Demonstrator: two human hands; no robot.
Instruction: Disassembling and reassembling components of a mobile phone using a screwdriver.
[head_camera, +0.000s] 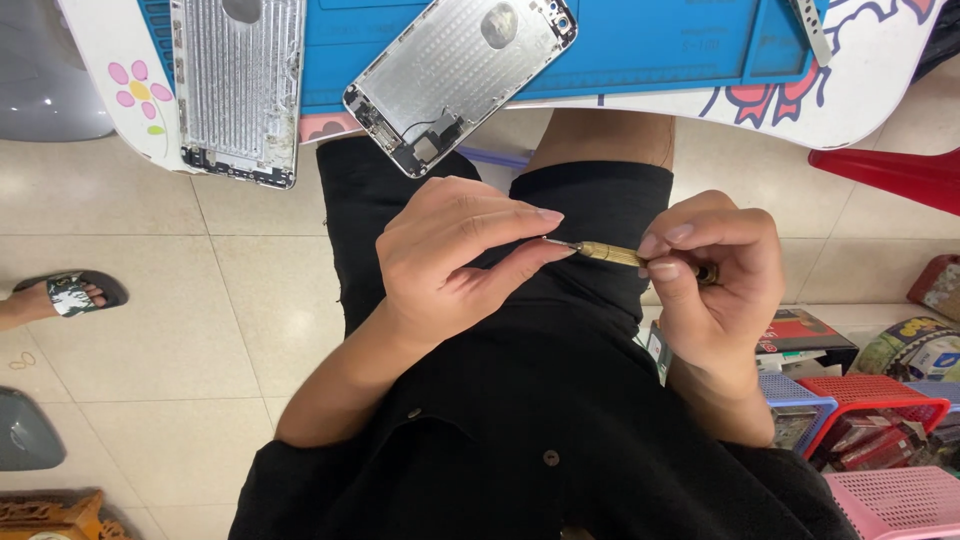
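Observation:
Over my lap, my right hand (715, 275) grips a small brass-coloured screwdriver (612, 254) by its handle. My left hand (460, 250) pinches the screwdriver's thin metal tip between thumb and fingers. Above the hands, two silver phone back housings lie on a blue work mat (640, 45): one (460, 75) tilted near the mat's front edge, the other (238, 85) lying straight at the left, partly over the white table edge.
The white table (850, 100) has printed flowers. Red, blue and pink plastic baskets (870, 420) with small boxes stand on the floor at the right. Another person's sandalled foot (65, 295) rests on the tiled floor at the left. A red stool (900, 175) sits at the right.

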